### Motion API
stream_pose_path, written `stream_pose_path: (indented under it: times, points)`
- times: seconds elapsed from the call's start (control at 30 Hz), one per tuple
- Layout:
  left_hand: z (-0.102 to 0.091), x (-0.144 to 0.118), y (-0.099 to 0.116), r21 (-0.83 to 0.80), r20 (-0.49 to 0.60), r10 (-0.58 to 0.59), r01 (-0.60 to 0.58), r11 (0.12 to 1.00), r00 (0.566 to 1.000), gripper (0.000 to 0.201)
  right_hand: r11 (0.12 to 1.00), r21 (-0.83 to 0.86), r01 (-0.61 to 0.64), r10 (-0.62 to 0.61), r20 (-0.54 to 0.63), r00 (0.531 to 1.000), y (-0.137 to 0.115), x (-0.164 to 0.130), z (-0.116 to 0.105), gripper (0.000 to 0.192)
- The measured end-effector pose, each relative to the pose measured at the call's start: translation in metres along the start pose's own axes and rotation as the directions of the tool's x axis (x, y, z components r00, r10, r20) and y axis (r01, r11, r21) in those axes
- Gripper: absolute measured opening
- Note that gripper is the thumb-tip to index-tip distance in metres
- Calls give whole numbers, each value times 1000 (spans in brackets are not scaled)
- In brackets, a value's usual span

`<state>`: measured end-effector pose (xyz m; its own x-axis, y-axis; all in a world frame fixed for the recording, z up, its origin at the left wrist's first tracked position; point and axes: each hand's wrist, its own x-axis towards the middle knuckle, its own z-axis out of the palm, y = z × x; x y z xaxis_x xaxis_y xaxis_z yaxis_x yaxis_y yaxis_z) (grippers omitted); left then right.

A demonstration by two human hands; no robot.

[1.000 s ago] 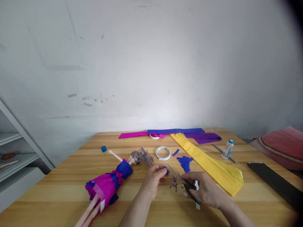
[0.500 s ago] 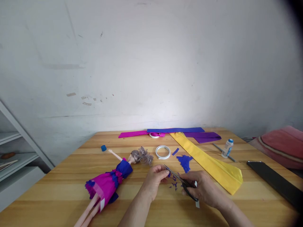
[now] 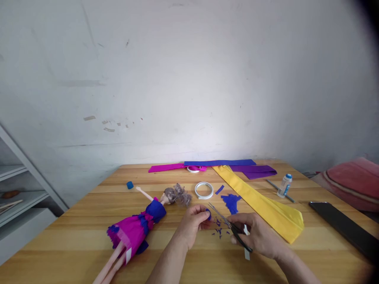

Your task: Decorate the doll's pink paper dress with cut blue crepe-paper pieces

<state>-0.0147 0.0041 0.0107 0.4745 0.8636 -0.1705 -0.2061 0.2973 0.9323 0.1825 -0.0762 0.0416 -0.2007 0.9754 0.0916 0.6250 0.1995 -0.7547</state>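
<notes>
Between thumb and fingers, my left hand (image 3: 194, 223) pinches a small piece of blue crepe paper (image 3: 208, 215), mostly hidden by the fingers. My right hand (image 3: 256, 234) grips black-handled scissors (image 3: 237, 235), their blades slightly parted and pointing up and left, just right of the paper. Tiny blue paper scraps (image 3: 218, 230) lie scattered on the wood below the blades. A larger jagged blue paper piece (image 3: 231, 202) rests beyond my hands. To the left a doll (image 3: 139, 232) lies on its back in a pink and blue paper dress.
A white tape roll (image 3: 204, 190) sits beyond my hands. Folded yellow paper (image 3: 263, 205) runs along the right, near a glue bottle (image 3: 284, 186), a grey stick (image 3: 291, 199) and a black flat object (image 3: 343, 227). Blue paper (image 3: 219, 162) lies by the wall; a blue cap (image 3: 129, 185) is left.
The scissors have drawn back slightly to the right, away from my left fingers, and their blades have parted. More of the blue paper now shows in my left hand.
</notes>
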Motion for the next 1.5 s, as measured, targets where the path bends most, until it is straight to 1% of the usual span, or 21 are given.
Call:
stream_pose_path:
  times: [0.07, 0.1, 0.2, 0.3, 0.57, 0.83, 0.97, 1.13, 1.23, 1.37, 1.5]
  points:
    - [0, 0, 0, 15, -12, -7, 7, 1000, 1000, 15, 1000, -15, -13, 13, -7, 1000, 1, -1, -2, 28]
    - [0, 0, 1, 32, -13, -8, 9, 999, 1000, 15, 999, -40, -12, 12, -14, 1000, 0, -1, -3, 28]
    - [1, -2, 3, 106, 3, -11, 10, 994, 1000, 15, 990, -139, 24, -26, -8, 1000, -2, -1, -5, 20]
    - [2, -3, 5, 177, 27, -15, 10, 984, 1000, 13, 980, -188, 60, -57, 24, 998, -4, -2, -7, 19]
    - [0, -3, 5, 273, 87, -14, -11, 962, 996, 8, 978, -197, 67, -61, 39, 997, 0, -2, -7, 24]
    - [-1, -3, 5, 259, 122, -23, -9, 966, 992, 9, 980, -183, 72, -65, 45, 997, 0, -2, -9, 19]
    - [-1, -3, 4, 258, 122, -34, 2, 966, 992, 9, 981, -178, 71, -62, 56, 997, 2, -3, -8, 19]
    - [-2, -2, 3, 192, 116, -83, 60, 980, 990, 13, 987, -145, 65, -57, 56, 997, 3, -3, -7, 18]
    - [-1, -2, 2, 88, 111, -109, 99, 991, 988, 16, 990, -130, 51, -47, 30, 998, 4, -2, -6, 15]
    - [3, -2, -1, -50, 93, -116, 121, 991, 989, 19, 990, -137, 28, -31, -20, 999, 6, 0, -4, 13]
    - [6, 0, -5, -136, 36, -129, 132, 982, 991, 22, 991, -130, 13, -18, -40, 999, 8, 2, -2, 15]
